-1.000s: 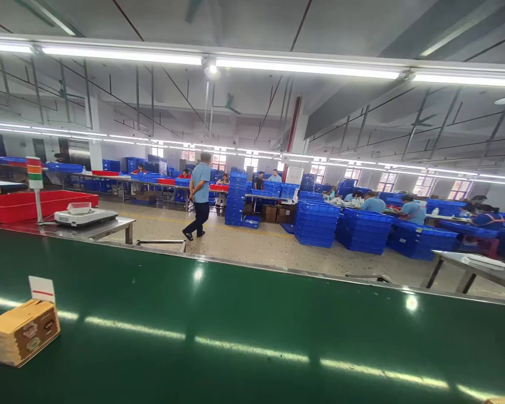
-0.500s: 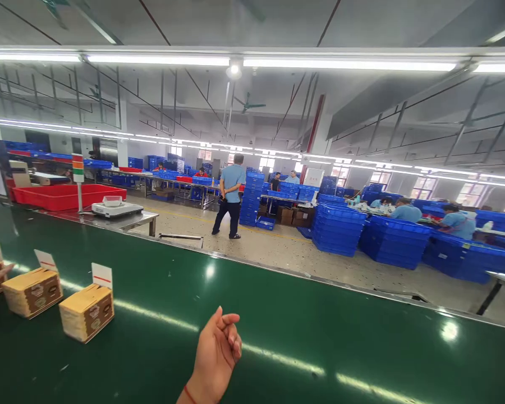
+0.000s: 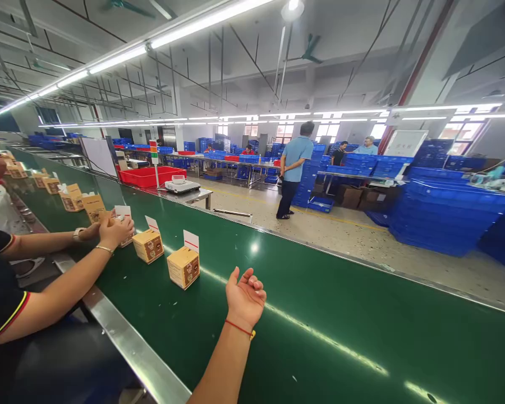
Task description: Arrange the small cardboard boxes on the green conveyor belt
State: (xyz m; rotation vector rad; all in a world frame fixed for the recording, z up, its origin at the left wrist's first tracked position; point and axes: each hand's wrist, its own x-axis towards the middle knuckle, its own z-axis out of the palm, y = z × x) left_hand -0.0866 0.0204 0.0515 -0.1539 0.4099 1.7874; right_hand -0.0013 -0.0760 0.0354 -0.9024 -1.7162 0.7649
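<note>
My left hand (image 3: 244, 297) hovers over the green conveyor belt (image 3: 340, 314), palm turned in, fingers loosely curled and holding nothing. A red string is tied around its wrist. My right hand is out of view. The nearest small cardboard box (image 3: 184, 267) stands on the belt just left of my hand, with a white card (image 3: 191, 240) sticking up from it. A second such box (image 3: 148, 246) stands behind it. Further left, a co-worker's two hands (image 3: 114, 230) rest on a third box.
More boxes (image 3: 93, 206) follow up the belt. A steel rail (image 3: 126, 342) edges the belt's near side. Across the belt are a scale (image 3: 182, 185), a red tray (image 3: 145, 175), stacked blue crates (image 3: 441, 216) and a standing person (image 3: 293, 168).
The view has swung left along the belt. My left hand has come up into view and lifted. The boxes have moved toward me, and a co-worker's arms have appeared.
</note>
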